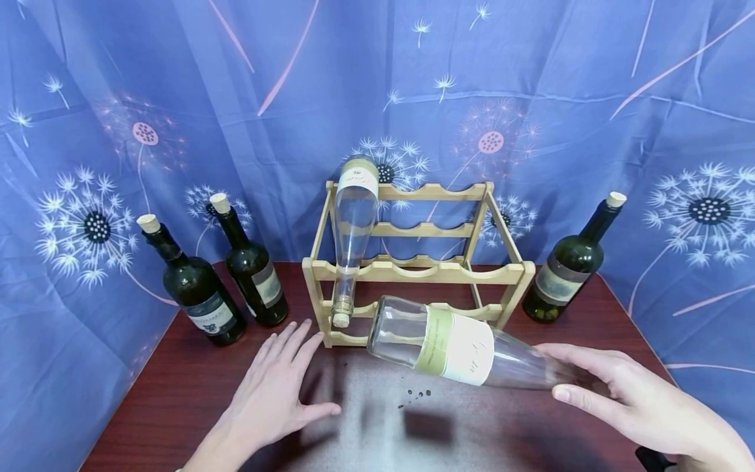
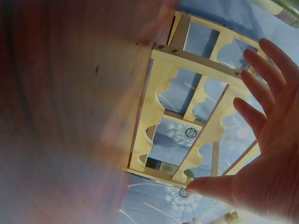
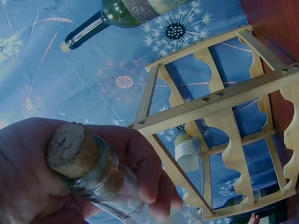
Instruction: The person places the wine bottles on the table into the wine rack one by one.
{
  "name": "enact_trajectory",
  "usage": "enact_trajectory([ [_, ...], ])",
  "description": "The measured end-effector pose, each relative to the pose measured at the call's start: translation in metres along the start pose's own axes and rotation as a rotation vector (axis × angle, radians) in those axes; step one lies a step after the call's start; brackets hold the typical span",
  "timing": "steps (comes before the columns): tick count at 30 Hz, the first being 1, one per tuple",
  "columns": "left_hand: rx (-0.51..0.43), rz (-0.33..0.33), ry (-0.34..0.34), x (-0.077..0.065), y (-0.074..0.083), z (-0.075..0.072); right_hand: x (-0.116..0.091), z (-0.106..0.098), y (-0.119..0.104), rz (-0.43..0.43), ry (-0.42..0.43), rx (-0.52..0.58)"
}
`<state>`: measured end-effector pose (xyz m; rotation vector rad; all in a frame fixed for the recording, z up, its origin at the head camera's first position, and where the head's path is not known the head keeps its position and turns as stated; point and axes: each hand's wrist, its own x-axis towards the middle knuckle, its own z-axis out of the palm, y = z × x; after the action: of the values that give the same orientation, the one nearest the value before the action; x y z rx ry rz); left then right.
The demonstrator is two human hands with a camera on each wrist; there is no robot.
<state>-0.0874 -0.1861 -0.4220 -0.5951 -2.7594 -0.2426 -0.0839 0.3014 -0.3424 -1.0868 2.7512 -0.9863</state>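
Note:
My right hand (image 1: 625, 393) grips a clear glass bottle (image 1: 463, 347) by the neck. The bottle lies nearly level in the air before the wooden wine rack (image 1: 421, 272), base to the left, with a white and green label. In the right wrist view a cork (image 3: 72, 149) plugs its mouth. My left hand (image 1: 271, 387) has its fingers spread and holds nothing, near the rack's front left corner. A second clear bottle (image 1: 356, 216) rests in the rack's left upper slot, its corked neck tilted down toward me.
Two dark green corked bottles (image 1: 203, 298) (image 1: 253, 269) stand upright left of the rack. Another dark bottle (image 1: 563, 269) stands to its right. Small dark specks (image 1: 419, 394) lie on the reddish-brown table (image 1: 147, 393). A blue dandelion-patterned curtain (image 1: 295, 151) hangs behind.

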Motion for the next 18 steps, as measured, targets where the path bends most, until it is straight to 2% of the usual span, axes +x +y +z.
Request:
enact_trajectory([
  [8,0.035,-0.071,-0.055,0.002,-0.008,0.003,0.003,0.000,0.001,-0.032,0.017,0.064],
  [13,0.046,-0.085,-0.051,0.002,-0.012,0.006,0.005,0.000,-0.004,0.005,0.027,0.115],
  [18,0.045,-0.099,-0.039,0.003,-0.017,0.009,0.010,-0.001,-0.010,0.015,0.027,0.107],
])
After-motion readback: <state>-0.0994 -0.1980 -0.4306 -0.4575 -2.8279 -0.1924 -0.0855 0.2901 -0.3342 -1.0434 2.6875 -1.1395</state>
